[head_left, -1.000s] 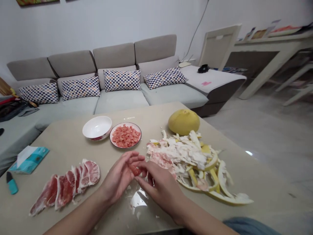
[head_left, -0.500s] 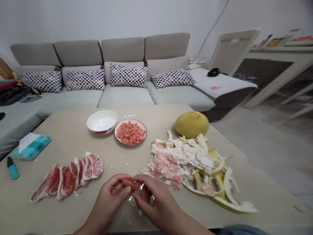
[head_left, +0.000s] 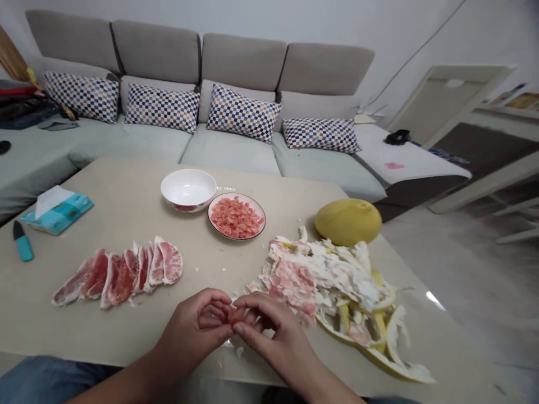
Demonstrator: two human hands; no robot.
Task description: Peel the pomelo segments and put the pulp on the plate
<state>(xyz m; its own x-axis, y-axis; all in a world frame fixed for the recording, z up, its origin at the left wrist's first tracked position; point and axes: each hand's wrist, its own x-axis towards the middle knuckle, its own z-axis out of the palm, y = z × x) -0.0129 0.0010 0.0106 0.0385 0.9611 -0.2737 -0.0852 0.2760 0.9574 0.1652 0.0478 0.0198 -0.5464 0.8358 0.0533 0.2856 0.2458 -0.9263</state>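
Note:
Between my fingertips is a small piece of pink pomelo flesh, partly hidden by them. My left hand is closed on its left side, and my right hand pinches it from the right. Left of my hands, a row of pomelo segments with pale membrane lies on the table. Beyond my hands stands a plate of peeled pink pomelo pieces. To the right is a heap of white pith and membrane over strips of yellow rind.
A white bowl stands beside the plate. A whole yellow pomelo sits behind the peel heap. At the left lie a tissue pack and a small teal-handled knife. A sofa runs behind the table.
My left hand has turned from an open palm to a closed grip, and both hands now pinch the flesh together. The camera view has tilted and shifted.

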